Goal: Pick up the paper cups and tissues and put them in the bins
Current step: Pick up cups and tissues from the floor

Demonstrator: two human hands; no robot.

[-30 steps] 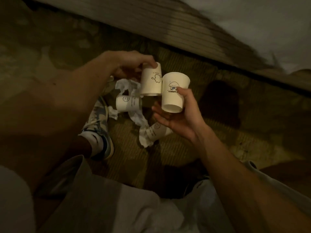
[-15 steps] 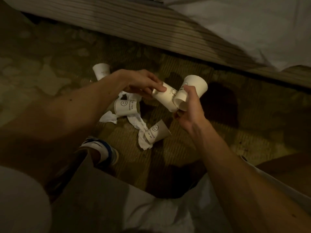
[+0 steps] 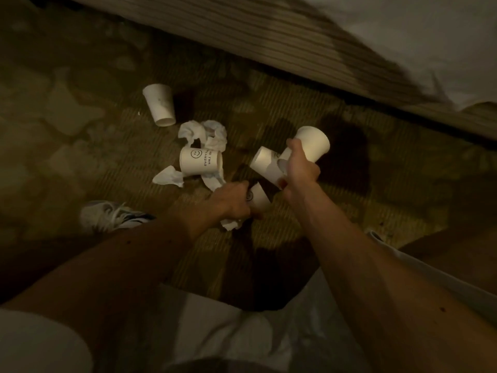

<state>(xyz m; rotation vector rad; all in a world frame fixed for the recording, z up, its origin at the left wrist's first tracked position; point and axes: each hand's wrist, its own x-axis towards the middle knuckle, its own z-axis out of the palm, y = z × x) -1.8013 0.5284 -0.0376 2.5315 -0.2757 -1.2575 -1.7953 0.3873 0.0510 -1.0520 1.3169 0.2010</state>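
The right hand (image 3: 298,168) held two paper cups (image 3: 313,142) aloft, while the left hand (image 3: 231,201) gripped a third cup (image 3: 259,197) low over the carpet (image 3: 295,117). A smiley cup (image 3: 200,164), a far-left cup (image 3: 160,105) and crumpled tissues (image 3: 204,133) lay uncollected. No bin showed, so nothing seemed binned yet.

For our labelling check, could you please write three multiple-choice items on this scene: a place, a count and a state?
1. Where is the lettered smiley cup? A in a bin; B on the floor among tissues; C on a chair.
2. How many cups does the right hand hold? A none; B one; C two.
3. What is the left hand doing? A gripping a cup; B lying flat; C out of view.
Answers: 1 B, it lies on its side beside crumpled tissues; 2 C, a far cup and a near cup sit in its grip; 3 A, its fingers curl round it.
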